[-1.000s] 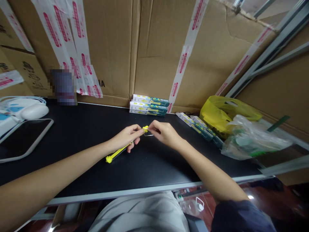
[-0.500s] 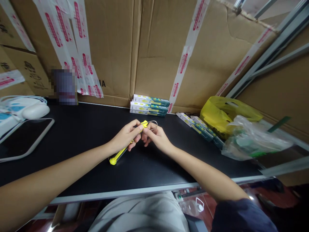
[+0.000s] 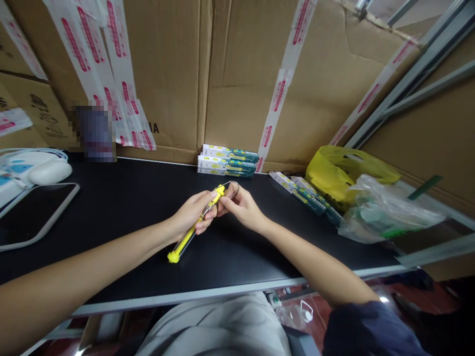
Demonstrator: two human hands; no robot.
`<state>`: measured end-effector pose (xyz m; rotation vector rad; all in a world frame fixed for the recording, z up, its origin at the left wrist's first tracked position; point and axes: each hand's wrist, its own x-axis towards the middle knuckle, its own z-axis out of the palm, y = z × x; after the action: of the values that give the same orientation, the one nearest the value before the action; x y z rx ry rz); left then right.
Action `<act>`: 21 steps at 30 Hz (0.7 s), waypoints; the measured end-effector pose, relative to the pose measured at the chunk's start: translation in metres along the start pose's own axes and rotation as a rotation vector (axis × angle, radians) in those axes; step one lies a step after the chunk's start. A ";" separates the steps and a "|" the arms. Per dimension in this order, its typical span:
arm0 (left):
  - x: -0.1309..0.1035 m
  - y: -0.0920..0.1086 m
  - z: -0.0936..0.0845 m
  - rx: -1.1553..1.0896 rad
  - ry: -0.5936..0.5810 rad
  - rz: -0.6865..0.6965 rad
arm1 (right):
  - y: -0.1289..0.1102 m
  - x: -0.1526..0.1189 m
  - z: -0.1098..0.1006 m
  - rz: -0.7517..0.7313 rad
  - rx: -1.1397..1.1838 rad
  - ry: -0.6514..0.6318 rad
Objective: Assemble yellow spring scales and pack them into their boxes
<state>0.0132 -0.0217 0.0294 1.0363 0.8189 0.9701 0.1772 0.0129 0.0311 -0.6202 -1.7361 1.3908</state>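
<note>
Item: we are holding a yellow tool (image 3: 193, 225) over the middle of the black surface (image 3: 122, 207) | left hand (image 3: 193, 212) is gripping its shaft | right hand (image 3: 241, 207) is pinching the metal ring (image 3: 233, 186) at its far end | boxed packs (image 3: 227, 160) are lying at the far edge.

Yellow tool (image 3: 184, 241) middle hidden under left hand (image 3: 193, 212); pixelated patch (image 3: 95, 132) unreadable; tablet (image 3: 33, 210) cut off.

Even indoor light, soft shadows; wide-angle bending at edges, corners slightly blurred.
</note>
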 end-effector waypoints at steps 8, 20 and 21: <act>0.001 0.001 0.000 -0.070 -0.060 -0.086 | -0.009 -0.002 -0.001 -0.014 -0.081 -0.001; 0.001 0.003 -0.003 -0.158 -0.174 -0.126 | -0.017 -0.006 -0.001 -0.074 -0.236 -0.016; 0.001 0.004 -0.004 -0.166 -0.169 -0.122 | -0.017 -0.006 -0.001 -0.063 -0.223 -0.009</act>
<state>0.0094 -0.0188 0.0319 0.9015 0.6433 0.8204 0.1836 0.0042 0.0453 -0.6738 -1.9176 1.1674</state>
